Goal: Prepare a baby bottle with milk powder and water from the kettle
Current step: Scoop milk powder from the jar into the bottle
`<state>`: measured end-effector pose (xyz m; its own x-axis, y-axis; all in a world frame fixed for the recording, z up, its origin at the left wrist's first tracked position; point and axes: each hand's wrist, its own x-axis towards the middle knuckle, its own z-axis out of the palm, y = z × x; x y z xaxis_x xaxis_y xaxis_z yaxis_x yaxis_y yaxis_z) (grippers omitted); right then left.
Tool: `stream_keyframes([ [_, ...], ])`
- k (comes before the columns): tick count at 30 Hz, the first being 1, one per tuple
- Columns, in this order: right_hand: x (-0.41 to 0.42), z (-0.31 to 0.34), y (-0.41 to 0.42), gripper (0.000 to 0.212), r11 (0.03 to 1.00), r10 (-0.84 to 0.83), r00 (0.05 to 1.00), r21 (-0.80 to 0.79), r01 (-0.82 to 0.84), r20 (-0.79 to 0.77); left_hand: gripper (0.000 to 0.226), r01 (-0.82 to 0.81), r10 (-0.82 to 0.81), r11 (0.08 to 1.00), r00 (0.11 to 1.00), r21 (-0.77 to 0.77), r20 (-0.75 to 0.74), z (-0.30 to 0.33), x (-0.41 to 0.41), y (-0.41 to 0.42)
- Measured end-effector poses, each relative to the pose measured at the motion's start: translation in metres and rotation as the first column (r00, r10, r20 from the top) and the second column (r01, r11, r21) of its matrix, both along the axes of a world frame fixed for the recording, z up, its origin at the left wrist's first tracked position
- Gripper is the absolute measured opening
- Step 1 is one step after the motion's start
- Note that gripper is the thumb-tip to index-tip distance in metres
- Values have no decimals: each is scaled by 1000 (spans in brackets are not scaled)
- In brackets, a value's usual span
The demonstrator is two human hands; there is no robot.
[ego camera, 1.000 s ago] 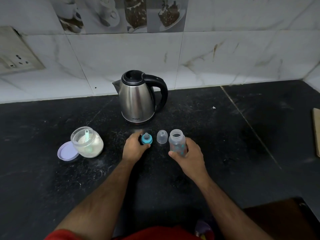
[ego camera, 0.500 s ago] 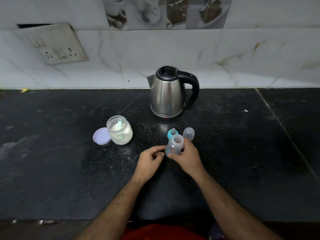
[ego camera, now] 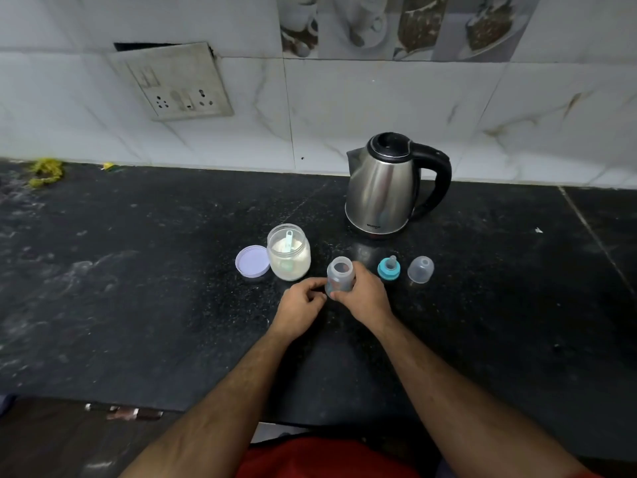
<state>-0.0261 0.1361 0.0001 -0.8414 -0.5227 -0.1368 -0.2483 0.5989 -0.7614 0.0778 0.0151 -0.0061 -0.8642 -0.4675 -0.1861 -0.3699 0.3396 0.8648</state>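
The open clear baby bottle [ego camera: 339,270] stands upright on the black counter [ego camera: 138,288], just right of the milk powder jar [ego camera: 289,260]. My right hand [ego camera: 365,296] grips the bottle from the right. The curled fingers of my left hand [ego camera: 303,303] pinch its lower left side. A pale green scoop [ego camera: 289,238] sticks out of the powder in the open jar. The jar's lilac lid [ego camera: 252,261] lies to its left. The teal nipple ring [ego camera: 388,268] and the clear cap [ego camera: 420,269] stand to the bottle's right. The steel kettle [ego camera: 382,191] is behind them, lid down.
A tiled wall runs along the back of the counter, with a socket plate [ego camera: 172,82] at upper left. Yellow scraps [ego camera: 46,170] lie at the far left by the wall. The counter's front edge is near my body.
Both hands carried the bottle left, away from the nipple ring and cap, to beside the powder jar. The left hand let go of the nipple ring earlier. My view swung left.
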Motion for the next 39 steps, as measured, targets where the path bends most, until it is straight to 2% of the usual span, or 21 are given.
stream_keyframes([
  [4,3,-1,-3,52,998,-11,1000,54,12,-14,36,50,-50,999,999,3,9,-2,0,-7],
  [6,3,1,-3,61,997,-4,1000,83,4,-6,36,33,-34,999,999,12,8,-5,1,-10],
  [9,0,4,2,83,991,24,1000,128,-26,18,27,-73,73,997,997,14,-17,-10,7,-19],
  [11,-2,8,10,86,990,21,1000,140,-22,13,14,-194,193,981,978,-8,-79,-13,14,-26],
  [13,-5,15,15,70,995,-31,999,90,34,-40,10,-349,340,937,928,-32,-152,-16,23,-35],
  [15,-9,27,16,50,995,-98,988,4,100,-120,17,-469,458,883,869,-17,-186,-17,28,-44],
  [18,-17,52,2,23,987,-134,965,-119,109,-225,56,-517,506,856,847,-26,-164,-17,23,-56],
  [20,-23,67,-15,7,989,-81,944,-145,36,-318,78,-484,474,875,865,-22,-167,-16,14,-65],
  [21,-25,74,-24,8,991,-34,932,-129,-14,-361,85,-448,439,894,882,-14,-171,-15,9,-69],
  [23,-29,85,-42,10,990,88,907,-63,-124,-411,94,-360,351,933,919,-18,-179,-10,-3,-74],
  [26,-36,93,-70,14,953,303,843,123,-278,-444,82,-281,266,959,937,-38,-225,-3,-15,-79],
  [30,-42,96,-103,27,802,578,728,421,-424,-369,79,-242,252,968,932,71,-259,-5,-19,-83],
  [36,-50,93,-132,30,526,815,503,732,-433,-288,82,-129,138,990,949,48,-284,-4,-25,-87],
  [39,-53,93,-137,29,451,857,428,819,-356,-286,82,-104,107,994,956,24,-274,-4,-28,-87],
])
